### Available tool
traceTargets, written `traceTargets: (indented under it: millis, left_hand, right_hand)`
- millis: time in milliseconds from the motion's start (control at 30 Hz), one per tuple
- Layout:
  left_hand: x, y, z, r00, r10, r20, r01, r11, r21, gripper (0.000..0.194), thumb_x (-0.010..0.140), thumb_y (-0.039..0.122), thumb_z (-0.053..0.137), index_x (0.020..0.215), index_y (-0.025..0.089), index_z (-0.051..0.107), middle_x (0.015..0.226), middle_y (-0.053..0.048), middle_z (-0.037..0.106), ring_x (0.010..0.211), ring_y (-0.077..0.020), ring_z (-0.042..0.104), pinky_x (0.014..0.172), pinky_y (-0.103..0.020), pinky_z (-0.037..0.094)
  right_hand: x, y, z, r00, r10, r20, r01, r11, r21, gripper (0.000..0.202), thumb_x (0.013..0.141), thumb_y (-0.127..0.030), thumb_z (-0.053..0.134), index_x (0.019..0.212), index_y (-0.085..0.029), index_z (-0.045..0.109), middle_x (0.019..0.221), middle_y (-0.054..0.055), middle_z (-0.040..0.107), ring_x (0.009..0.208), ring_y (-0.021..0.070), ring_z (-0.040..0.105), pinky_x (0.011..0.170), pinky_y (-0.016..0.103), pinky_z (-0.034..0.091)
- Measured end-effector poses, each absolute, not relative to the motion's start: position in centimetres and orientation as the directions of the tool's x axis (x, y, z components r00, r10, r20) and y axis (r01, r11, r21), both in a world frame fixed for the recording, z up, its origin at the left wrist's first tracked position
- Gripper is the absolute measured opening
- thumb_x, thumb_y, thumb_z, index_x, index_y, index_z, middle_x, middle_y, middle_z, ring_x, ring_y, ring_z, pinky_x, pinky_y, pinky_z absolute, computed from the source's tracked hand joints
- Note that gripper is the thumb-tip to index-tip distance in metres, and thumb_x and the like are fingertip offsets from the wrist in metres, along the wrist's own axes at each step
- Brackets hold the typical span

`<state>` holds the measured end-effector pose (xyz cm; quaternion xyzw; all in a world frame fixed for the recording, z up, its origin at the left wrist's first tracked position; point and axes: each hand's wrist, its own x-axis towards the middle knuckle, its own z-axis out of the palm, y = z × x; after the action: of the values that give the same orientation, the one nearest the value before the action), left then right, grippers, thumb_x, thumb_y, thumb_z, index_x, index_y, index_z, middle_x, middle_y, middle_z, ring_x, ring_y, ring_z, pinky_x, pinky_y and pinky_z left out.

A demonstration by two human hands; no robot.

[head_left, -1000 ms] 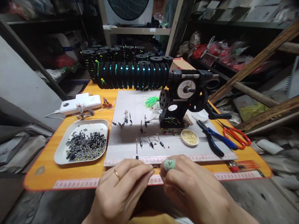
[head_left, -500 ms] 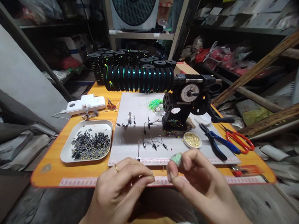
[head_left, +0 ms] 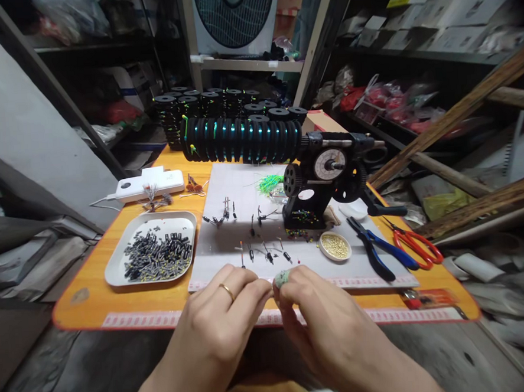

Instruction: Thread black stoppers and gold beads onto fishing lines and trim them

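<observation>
Fingertips nearly meeting, my left hand (head_left: 227,316) and my right hand (head_left: 311,317) are over the front edge of the table. A gold ring (head_left: 227,291) is on the left hand. Its thumb and forefinger are pinched, but whatever lies between them is too small to make out. A green wrap (head_left: 281,278) covers one finger of the right hand, whose fingers are also closed; what they hold is hidden. Just beyond, several small black cylinders with thin stems (head_left: 269,256) lie on the white board (head_left: 217,181).
A hand-cranked winder (head_left: 331,168) carries a ridged black spool (head_left: 241,139). On the left is a white tray (head_left: 109,276) of small dark parts; on the right, a dish of gold beads (head_left: 335,246), blue-handled pliers (head_left: 381,251) and a red-handled tool (head_left: 418,245). Black spools (head_left: 190,114) stand behind.
My right hand has moved left and turned palm down, closing its fingers. My left hand has shifted slightly right, so the fingertips are now almost together.
</observation>
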<state>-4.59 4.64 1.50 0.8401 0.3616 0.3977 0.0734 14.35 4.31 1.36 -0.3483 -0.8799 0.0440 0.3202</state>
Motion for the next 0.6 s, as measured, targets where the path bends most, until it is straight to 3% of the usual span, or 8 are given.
traceTargets:
  millis: [133,233,467,600]
  left_hand:
    - [-4.6,4.9,1.5,0.346,0.714,0.609,0.416,-0.699,0.582,0.013,0.092,0.002,0.060,0.096,0.012,0.067,0.087,-0.005,0.069,0.080,-0.0131,0.066,0.075,-0.020,0.054]
    - [-4.7,4.9,1.4,0.304,0.749,0.589,0.307,-0.662,0.684,0.017,0.087,-0.002,0.065,0.093,0.013,0.070,0.085,-0.004,0.070,0.079,-0.0102,0.067,0.076,-0.015,0.053]
    - [-4.5,4.8,1.3,0.285,0.760,0.585,0.218,-0.645,0.732,0.017,0.085,-0.002,0.067,0.095,0.011,0.072,0.086,-0.006,0.072,0.080,-0.0109,0.069,0.075,-0.015,0.054]
    - [-4.3,4.7,1.8,0.255,0.844,0.472,0.240,-0.528,0.815,0.013,0.085,0.004,0.068,0.085,0.016,0.070,0.078,-0.001,0.070,0.071,-0.0096,0.066,0.067,-0.016,0.053]
  right_hand:
    - [14.7,4.6,1.9,-0.494,0.679,0.543,0.493,0.733,-0.468,0.024,0.089,0.002,0.046,0.093,-0.021,0.040,0.079,0.000,0.052,0.070,0.0142,0.052,0.063,0.026,0.047]
    - [14.9,4.7,2.4,-0.454,0.685,0.569,0.449,0.728,-0.518,0.026,0.087,0.002,0.048,0.095,-0.021,0.040,0.082,0.000,0.055,0.075,0.0131,0.056,0.068,0.024,0.049]
    - [15.0,4.8,2.6,-0.420,0.743,0.521,0.423,0.669,-0.611,0.026,0.087,-0.001,0.052,0.098,-0.023,0.043,0.087,-0.001,0.058,0.080,0.0105,0.060,0.073,0.021,0.049]
    - [15.1,4.4,2.2,-0.362,0.828,0.428,0.321,0.542,-0.777,0.024,0.092,-0.005,0.054,0.101,-0.026,0.046,0.092,-0.003,0.059,0.086,0.0095,0.063,0.078,0.021,0.050]
